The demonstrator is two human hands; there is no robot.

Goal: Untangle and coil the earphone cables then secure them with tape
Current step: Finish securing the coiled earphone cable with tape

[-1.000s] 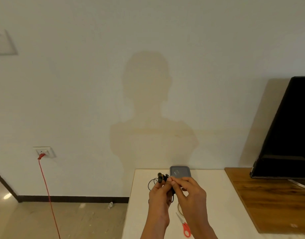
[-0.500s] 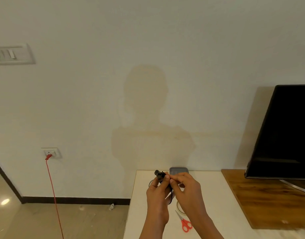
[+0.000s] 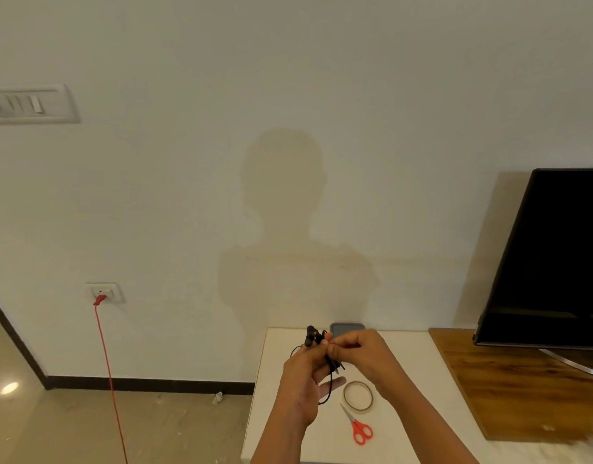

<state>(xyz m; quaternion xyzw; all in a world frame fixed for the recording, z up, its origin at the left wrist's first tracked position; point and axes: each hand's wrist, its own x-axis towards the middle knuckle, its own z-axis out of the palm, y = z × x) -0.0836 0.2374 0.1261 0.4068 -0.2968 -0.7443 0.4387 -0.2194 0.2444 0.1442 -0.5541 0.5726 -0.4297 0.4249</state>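
Note:
Black earphone cables (image 3: 329, 360) hang bunched between both hands above the white table (image 3: 281, 426). My left hand (image 3: 305, 380) grips the bundle, with a black earbud sticking up past its thumb. My right hand (image 3: 362, 354) pinches the cable at the same spot from the right. A loop of cable dangles below my left fingers. A roll of clear tape (image 3: 358, 396) lies flat on the table just under the hands.
Red-handled scissors (image 3: 359, 428) lie near the tape. A grey box (image 3: 347, 328) sits at the table's back edge. A wooden board (image 3: 522, 380) carries a black screen (image 3: 553, 262) at right. A red cord (image 3: 110, 380) hangs from a wall socket at left.
The view has tilted down, so the tape roll and more of the table show. Both hands stay together on the cable bundle, with the right fingers working at the same spot.

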